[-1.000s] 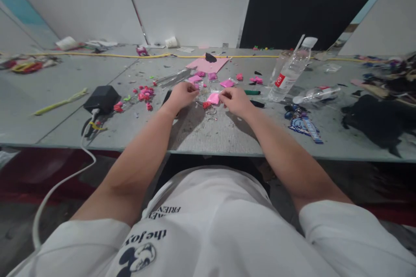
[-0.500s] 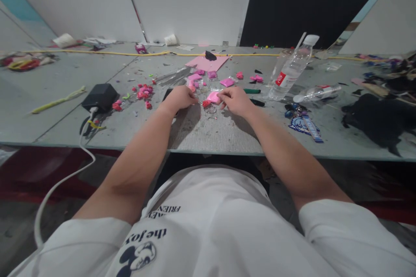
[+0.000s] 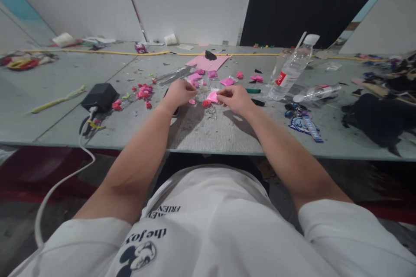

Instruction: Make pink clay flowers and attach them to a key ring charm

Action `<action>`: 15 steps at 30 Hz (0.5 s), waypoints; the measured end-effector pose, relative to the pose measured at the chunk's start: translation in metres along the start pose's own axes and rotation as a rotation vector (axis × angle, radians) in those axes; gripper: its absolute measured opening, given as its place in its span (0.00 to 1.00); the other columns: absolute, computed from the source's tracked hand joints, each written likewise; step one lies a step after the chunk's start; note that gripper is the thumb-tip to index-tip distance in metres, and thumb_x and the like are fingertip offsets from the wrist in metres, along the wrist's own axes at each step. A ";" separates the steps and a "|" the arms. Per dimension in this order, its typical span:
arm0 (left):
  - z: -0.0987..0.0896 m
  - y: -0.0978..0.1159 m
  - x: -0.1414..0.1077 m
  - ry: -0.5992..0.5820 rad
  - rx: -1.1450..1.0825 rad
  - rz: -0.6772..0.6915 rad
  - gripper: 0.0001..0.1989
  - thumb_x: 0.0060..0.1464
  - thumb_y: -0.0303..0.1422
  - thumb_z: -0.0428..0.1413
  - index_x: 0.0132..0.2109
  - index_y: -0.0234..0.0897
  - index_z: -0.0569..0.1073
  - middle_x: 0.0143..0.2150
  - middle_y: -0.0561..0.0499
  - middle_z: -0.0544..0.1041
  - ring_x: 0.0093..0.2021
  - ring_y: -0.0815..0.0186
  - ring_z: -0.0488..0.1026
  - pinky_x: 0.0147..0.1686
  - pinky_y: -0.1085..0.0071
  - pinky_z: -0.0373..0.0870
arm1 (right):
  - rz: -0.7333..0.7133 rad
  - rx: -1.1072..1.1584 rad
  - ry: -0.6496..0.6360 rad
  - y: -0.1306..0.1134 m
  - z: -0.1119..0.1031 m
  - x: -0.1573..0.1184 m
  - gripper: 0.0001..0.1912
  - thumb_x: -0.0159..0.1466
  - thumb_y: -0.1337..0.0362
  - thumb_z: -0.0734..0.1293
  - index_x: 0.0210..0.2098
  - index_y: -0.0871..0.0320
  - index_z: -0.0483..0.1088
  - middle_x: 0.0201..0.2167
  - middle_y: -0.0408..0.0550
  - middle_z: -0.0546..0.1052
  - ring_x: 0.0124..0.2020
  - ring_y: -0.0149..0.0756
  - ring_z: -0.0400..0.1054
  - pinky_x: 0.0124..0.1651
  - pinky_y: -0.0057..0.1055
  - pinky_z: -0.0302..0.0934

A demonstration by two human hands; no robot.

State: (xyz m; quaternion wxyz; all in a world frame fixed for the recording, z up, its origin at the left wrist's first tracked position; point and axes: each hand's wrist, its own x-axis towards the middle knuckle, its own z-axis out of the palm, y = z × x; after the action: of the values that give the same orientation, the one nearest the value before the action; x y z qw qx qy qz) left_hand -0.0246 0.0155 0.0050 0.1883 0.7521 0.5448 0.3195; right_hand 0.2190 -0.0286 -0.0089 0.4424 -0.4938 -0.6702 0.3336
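Note:
In the head view my right hand (image 3: 234, 97) is closed at the edge of a bright pink piece (image 3: 212, 96), pinching it between thumb and fingers. My left hand (image 3: 181, 94) is closed in a pinch just to the left; what its fingertips hold is too small to make out. A small pink bit (image 3: 192, 101) shows under the left fingertips. Between the hands lie a red piece (image 3: 206, 103) and a thin metal ring (image 3: 210, 111). Behind them are pink packets (image 3: 227, 81) and a pink sheet (image 3: 208, 62).
A black adapter (image 3: 100, 96) with a white cable and several red-pink pieces (image 3: 143, 91) lie on the left. A dark phone edge (image 3: 176, 112) shows beneath the left wrist. On the right stands a bottle (image 3: 294, 68), near a lying bottle (image 3: 318, 94) and a keychain (image 3: 305, 126).
My left hand has shifted slightly up and left, uncovering a small pink bit under its fingertips. The right hand has barely moved and stays at the pink piece.

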 end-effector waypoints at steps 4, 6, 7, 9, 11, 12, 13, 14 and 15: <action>0.004 0.018 -0.008 -0.084 -0.224 0.094 0.11 0.58 0.40 0.64 0.34 0.36 0.82 0.29 0.49 0.79 0.29 0.67 0.70 0.31 0.69 0.64 | -0.071 0.163 0.025 -0.007 0.004 -0.006 0.06 0.62 0.63 0.78 0.35 0.58 0.79 0.25 0.47 0.82 0.26 0.35 0.75 0.32 0.33 0.74; 0.006 0.027 -0.014 -0.193 -0.353 0.141 0.11 0.58 0.39 0.64 0.33 0.35 0.81 0.26 0.51 0.76 0.25 0.70 0.67 0.27 0.71 0.61 | -0.152 0.199 0.018 -0.012 0.004 -0.010 0.10 0.62 0.58 0.78 0.36 0.57 0.78 0.25 0.45 0.80 0.26 0.34 0.74 0.29 0.32 0.71; 0.007 0.030 -0.016 -0.226 -0.408 0.165 0.11 0.58 0.38 0.64 0.31 0.35 0.79 0.24 0.52 0.74 0.24 0.71 0.65 0.27 0.71 0.60 | -0.191 0.197 0.011 -0.014 0.004 -0.013 0.11 0.62 0.56 0.78 0.35 0.56 0.78 0.25 0.44 0.80 0.25 0.33 0.72 0.28 0.31 0.69; 0.010 0.035 -0.022 -0.264 -0.506 0.208 0.10 0.57 0.35 0.64 0.30 0.35 0.78 0.23 0.53 0.72 0.24 0.72 0.65 0.27 0.72 0.60 | -0.253 0.176 -0.009 -0.017 0.004 -0.016 0.12 0.62 0.55 0.77 0.34 0.55 0.77 0.26 0.43 0.79 0.26 0.31 0.70 0.28 0.31 0.66; 0.011 0.038 -0.025 -0.300 -0.582 0.227 0.09 0.56 0.34 0.64 0.30 0.35 0.77 0.24 0.52 0.74 0.25 0.72 0.68 0.28 0.72 0.63 | -0.293 0.157 -0.024 -0.018 0.004 -0.019 0.12 0.62 0.54 0.77 0.35 0.54 0.77 0.28 0.43 0.78 0.28 0.32 0.69 0.30 0.31 0.65; 0.012 0.038 -0.027 -0.315 -0.611 0.226 0.09 0.56 0.34 0.64 0.30 0.35 0.77 0.25 0.51 0.75 0.26 0.71 0.69 0.29 0.72 0.64 | -0.304 0.151 -0.030 -0.017 0.004 -0.019 0.12 0.62 0.54 0.77 0.35 0.54 0.77 0.29 0.44 0.78 0.29 0.32 0.70 0.31 0.32 0.65; 0.013 0.039 -0.027 -0.328 -0.634 0.223 0.09 0.56 0.34 0.65 0.30 0.35 0.77 0.25 0.51 0.75 0.26 0.71 0.70 0.29 0.71 0.66 | -0.311 0.149 -0.034 -0.017 0.005 -0.020 0.12 0.62 0.54 0.77 0.36 0.54 0.77 0.30 0.44 0.79 0.30 0.33 0.70 0.31 0.32 0.65; 0.013 0.039 -0.028 -0.335 -0.654 0.219 0.09 0.56 0.34 0.65 0.30 0.35 0.77 0.25 0.51 0.75 0.26 0.71 0.70 0.30 0.71 0.67 | -0.315 0.149 -0.039 -0.016 0.006 -0.020 0.12 0.62 0.54 0.77 0.36 0.54 0.77 0.31 0.44 0.79 0.31 0.33 0.70 0.32 0.32 0.65; 0.014 0.039 -0.028 -0.337 -0.671 0.215 0.09 0.56 0.33 0.65 0.30 0.35 0.77 0.25 0.51 0.75 0.26 0.71 0.70 0.30 0.70 0.67 | -0.317 0.153 -0.044 -0.015 0.006 -0.020 0.11 0.62 0.54 0.77 0.37 0.54 0.77 0.31 0.44 0.79 0.31 0.33 0.71 0.32 0.32 0.65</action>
State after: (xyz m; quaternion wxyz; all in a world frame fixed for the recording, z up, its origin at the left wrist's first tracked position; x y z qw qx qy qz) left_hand 0.0064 -0.0228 0.0121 0.4761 0.7435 0.2898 0.3695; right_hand 0.2101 -0.0518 -0.0028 0.5109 -0.3394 -0.7220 0.3202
